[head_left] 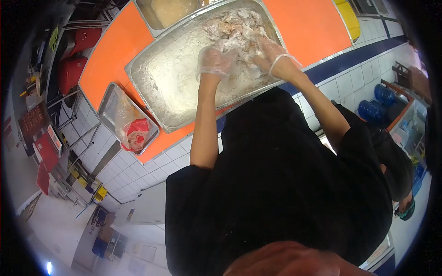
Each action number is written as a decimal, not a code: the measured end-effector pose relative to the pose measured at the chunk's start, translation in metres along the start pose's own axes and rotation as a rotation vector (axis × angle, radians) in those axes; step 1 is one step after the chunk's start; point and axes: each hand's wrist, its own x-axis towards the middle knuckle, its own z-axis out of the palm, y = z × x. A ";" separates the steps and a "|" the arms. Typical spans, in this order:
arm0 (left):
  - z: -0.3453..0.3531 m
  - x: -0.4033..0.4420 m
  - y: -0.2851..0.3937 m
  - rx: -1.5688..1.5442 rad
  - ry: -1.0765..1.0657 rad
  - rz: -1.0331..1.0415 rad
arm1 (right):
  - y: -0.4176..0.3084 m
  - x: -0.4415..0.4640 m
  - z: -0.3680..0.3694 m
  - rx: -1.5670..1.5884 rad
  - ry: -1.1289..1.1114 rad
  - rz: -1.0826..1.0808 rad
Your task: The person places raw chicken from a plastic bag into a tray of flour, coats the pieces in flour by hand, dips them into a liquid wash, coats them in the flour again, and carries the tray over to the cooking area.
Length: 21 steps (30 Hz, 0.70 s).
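Observation:
Both my hands wear clear plastic gloves and work inside a large metal tray [138, 94] of white flour [172, 73]. A heap of raw, floured chicken pieces [237, 23] fills the tray's far right part. My left hand [216, 60] is at the heap's near left side, its fingers curled in against the pieces. On the right side, my right hand [275, 56] reaches in with flour-coated fingers closed around some of the chicken. Fingertips of both hands are partly hidden among the pieces.
Beyond the flour tray, a metal pan [149, 20] holds a cloudy tan liquid. A smaller tray [107, 108] with a plastic bag and a red bag [136, 133] stands at the left of the orange table [108, 57]. Another person [391, 158] in dark clothes is at the right.

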 end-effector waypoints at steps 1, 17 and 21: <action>-0.001 0.000 0.010 -0.125 -0.047 0.087 | -0.004 0.002 -0.001 -0.026 -0.017 0.002; -0.003 0.005 -0.069 0.311 -0.040 -0.339 | -0.008 0.049 0.004 0.135 0.150 -0.037; 0.009 -0.005 -0.102 0.204 0.011 -0.336 | -0.030 0.024 -0.002 0.018 -0.029 0.114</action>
